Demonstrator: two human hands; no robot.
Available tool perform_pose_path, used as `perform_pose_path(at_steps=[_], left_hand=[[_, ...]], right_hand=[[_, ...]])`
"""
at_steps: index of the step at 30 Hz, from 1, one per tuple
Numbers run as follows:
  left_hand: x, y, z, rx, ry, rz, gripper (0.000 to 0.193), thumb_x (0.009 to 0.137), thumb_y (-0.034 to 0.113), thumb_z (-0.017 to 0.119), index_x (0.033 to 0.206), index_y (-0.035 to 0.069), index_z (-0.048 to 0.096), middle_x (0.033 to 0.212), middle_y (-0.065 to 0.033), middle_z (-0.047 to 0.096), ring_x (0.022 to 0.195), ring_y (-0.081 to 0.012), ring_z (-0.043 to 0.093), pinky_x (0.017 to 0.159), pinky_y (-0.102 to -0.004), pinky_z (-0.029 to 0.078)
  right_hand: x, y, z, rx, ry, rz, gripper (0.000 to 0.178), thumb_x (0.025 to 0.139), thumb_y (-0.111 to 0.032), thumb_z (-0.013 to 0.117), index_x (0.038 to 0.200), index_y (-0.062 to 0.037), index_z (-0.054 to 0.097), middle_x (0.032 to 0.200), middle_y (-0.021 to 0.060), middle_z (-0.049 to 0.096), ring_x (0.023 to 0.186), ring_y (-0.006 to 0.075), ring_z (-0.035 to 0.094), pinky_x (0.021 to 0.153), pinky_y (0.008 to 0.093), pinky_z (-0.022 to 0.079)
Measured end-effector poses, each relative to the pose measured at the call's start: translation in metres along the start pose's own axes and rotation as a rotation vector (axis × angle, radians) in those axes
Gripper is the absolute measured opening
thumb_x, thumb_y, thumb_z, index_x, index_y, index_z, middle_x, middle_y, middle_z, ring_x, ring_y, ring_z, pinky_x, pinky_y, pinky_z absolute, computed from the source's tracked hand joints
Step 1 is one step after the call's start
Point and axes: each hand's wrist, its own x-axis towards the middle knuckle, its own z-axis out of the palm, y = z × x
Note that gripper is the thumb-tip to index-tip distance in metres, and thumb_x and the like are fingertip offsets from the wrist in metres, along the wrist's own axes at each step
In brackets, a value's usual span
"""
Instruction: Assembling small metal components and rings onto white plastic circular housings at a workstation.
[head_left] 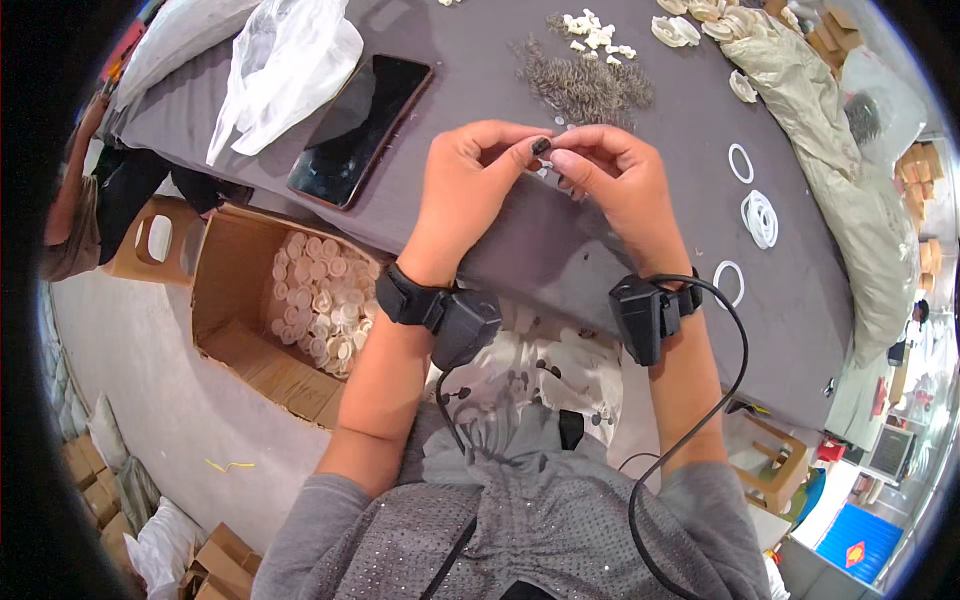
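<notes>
My left hand and my right hand meet above the near part of the grey-covered table, fingertips almost touching. Thumb and forefinger of each are pinched together. Whatever lies between them is too small and too hidden to name. Just beyond the fingertips is a heap of small metal coil springs. Small white plastic pieces lie at the far side of that heap. Tiny clear bits are scattered between the springs and my fingers.
Left of my hands lie a dark phone and a white plastic bag. An open cardboard box below the table edge holds round translucent caps. White rings and a long beige sack are at right. Another person's arm shows far left.
</notes>
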Motion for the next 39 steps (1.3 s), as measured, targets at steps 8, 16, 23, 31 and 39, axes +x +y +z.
perform_pose_path(at_steps=[8, 16, 23, 31, 39], left_hand=[[-0.008, -0.001, 0.016, 0.067, 0.084, 0.107, 0.017, 0.084, 0.009, 0.054, 0.094, -0.003, 0.063, 0.083, -0.0057, 0.064, 0.074, -0.0093, 0.058, 0.066, -0.0205, 0.045], [-0.011, 0.005, 0.016, -0.079, 0.088, 0.016, 0.013, 0.081, 0.004, 0.056, 0.089, -0.004, 0.062, 0.081, -0.0053, 0.064, 0.072, -0.0077, 0.057, 0.064, -0.0196, 0.046], [-0.012, 0.000, 0.018, -0.213, -0.006, 0.013, 0.009, 0.083, 0.003, 0.052, 0.090, -0.003, 0.051, 0.079, -0.0024, 0.057, 0.071, -0.0071, 0.055, 0.064, -0.0200, 0.045], [-0.019, 0.004, 0.022, -0.515, -0.047, -0.075, 0.008, 0.086, 0.007, 0.048, 0.090, 0.000, 0.051, 0.075, -0.0005, 0.053, 0.062, -0.0057, 0.049, 0.055, -0.0184, 0.040], [-0.021, 0.010, 0.028, -0.683, -0.035, -0.219, 0.012, 0.086, 0.014, 0.046, 0.088, 0.002, 0.050, 0.058, 0.0042, 0.037, 0.046, -0.0058, 0.037, 0.044, -0.0178, 0.030]], right_hand=[[-0.002, 0.000, 0.002, 0.038, 0.040, -0.072, 0.016, 0.078, -0.011, 0.063, 0.089, 0.0005, 0.060, 0.078, 0.0036, 0.062, 0.066, 0.0070, 0.056, 0.058, 0.0187, 0.043], [-0.003, -0.002, 0.002, 0.011, 0.020, -0.067, 0.015, 0.081, -0.012, 0.058, 0.087, 0.0012, 0.056, 0.077, 0.0036, 0.060, 0.068, 0.0073, 0.056, 0.060, 0.0197, 0.044], [-0.003, 0.002, 0.002, 0.135, -0.055, -0.009, 0.018, 0.084, -0.018, 0.055, 0.089, -0.0009, 0.055, 0.074, 0.0017, 0.058, 0.064, 0.0048, 0.051, 0.055, 0.0173, 0.040], [-0.006, -0.002, 0.003, 0.487, -0.230, 0.119, 0.015, 0.085, -0.015, 0.049, 0.090, -0.0008, 0.051, 0.067, -0.0024, 0.049, 0.053, 0.0023, 0.041, 0.046, 0.0155, 0.032], [-0.008, -0.005, 0.007, 0.498, -0.174, 0.083, 0.013, 0.085, -0.013, 0.049, 0.088, -0.0007, 0.050, 0.067, -0.0029, 0.047, 0.051, 0.0013, 0.038, 0.042, 0.0148, 0.028]])
